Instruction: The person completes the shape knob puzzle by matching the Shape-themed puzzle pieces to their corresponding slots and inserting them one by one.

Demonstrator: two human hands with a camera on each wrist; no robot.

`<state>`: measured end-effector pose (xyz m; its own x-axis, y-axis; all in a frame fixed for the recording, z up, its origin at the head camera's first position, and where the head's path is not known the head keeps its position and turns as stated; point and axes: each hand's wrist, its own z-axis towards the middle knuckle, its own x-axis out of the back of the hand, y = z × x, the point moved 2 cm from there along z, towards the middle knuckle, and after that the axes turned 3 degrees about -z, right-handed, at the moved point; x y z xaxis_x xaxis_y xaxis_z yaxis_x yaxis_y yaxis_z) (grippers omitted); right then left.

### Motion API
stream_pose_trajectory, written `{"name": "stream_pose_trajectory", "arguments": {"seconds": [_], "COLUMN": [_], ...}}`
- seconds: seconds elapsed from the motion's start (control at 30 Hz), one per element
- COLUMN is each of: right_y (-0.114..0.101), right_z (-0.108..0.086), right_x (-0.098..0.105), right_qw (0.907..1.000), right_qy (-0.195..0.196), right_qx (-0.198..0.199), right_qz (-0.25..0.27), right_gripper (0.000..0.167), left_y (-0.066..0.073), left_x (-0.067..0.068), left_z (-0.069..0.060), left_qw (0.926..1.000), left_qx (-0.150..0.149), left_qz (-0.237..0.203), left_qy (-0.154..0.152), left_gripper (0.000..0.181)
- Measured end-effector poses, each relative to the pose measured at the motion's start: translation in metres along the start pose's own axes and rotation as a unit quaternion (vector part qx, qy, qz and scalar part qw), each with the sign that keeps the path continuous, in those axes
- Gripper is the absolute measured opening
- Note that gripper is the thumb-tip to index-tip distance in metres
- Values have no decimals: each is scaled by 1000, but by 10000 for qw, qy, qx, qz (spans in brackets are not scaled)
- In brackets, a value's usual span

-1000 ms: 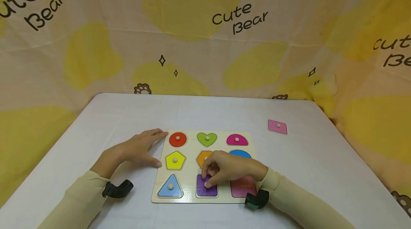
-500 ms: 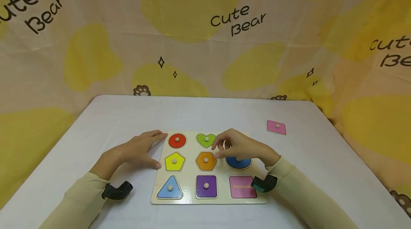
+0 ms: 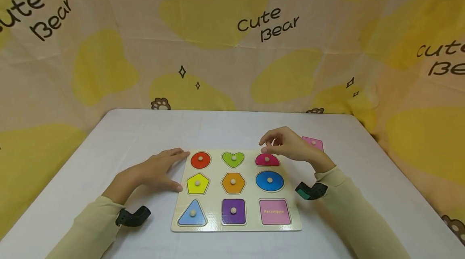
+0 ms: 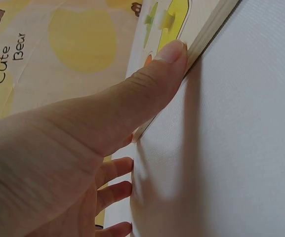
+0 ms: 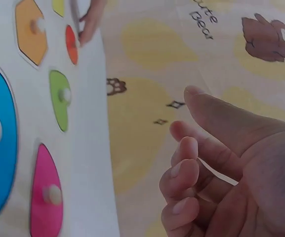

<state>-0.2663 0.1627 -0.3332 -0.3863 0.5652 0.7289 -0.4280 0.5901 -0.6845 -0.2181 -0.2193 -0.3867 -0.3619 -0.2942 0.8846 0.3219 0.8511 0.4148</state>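
The wooden knob puzzle board point(image 3: 214, 194) lies on the white table in the head view. Along its left edge rests my left hand point(image 3: 156, 172), its thumb touching the edge in the left wrist view. My right hand point(image 3: 290, 146) hovers over the board's far right corner, fingers loosely bent and holding nothing, as the right wrist view confirms. Below it sits the magenta half-circle piece point(image 3: 260, 162). A pink knobbed piece point(image 3: 308, 140) lies on the table just behind the right hand, which partly covers it. The purple square piece point(image 3: 227, 219) sits in its recess.
At the board's near right, a pink recess point(image 3: 275, 219) reads "Rectangular" and holds no piece. Several other coloured knobbed pieces, such as the blue oval point(image 3: 261, 182), fill the board. A yellow patterned cloth point(image 3: 210, 17) hangs behind the table point(image 3: 138, 126).
My right hand has let go of the purple square's knob and moved away and to the right, towards the loose pink piece. My left hand has stayed in place.
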Motion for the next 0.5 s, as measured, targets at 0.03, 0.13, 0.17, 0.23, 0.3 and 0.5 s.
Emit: {"name": "stream_pose_trajectory", "arguments": {"seconds": [0.03,0.13,0.17,0.23,0.3,0.5], "right_y": [2,10,13,20,28,47], "right_z": [-1,-4,-5,-6,-7,-12], "right_x": [4,15,18,24,29,43], "right_qw": [10000,9996,9995,9991,9988,9972], "right_qy": [39,118,137,176,211,269], "right_qx": [-49,-243,-301,-386,-439,-700], "right_qz": [-10,5,6,-4,-1,35], "right_gripper": [21,23,24,26,28,29], "left_y": [-1,-2,-2,-4,-4,-3], "left_x": [0,-1,-1,-2,-1,-1], "left_z": [0,1,2,2,2,1], "left_qw": [10000,10000,10000,10000,10000,10000], "left_qx": [2,-3,0,7,-5,-15], "left_qz": [-2,7,-4,-29,-17,-20], "left_qy": [0,-2,0,2,10,37], "left_gripper": [102,102,103,103,103,102]}}
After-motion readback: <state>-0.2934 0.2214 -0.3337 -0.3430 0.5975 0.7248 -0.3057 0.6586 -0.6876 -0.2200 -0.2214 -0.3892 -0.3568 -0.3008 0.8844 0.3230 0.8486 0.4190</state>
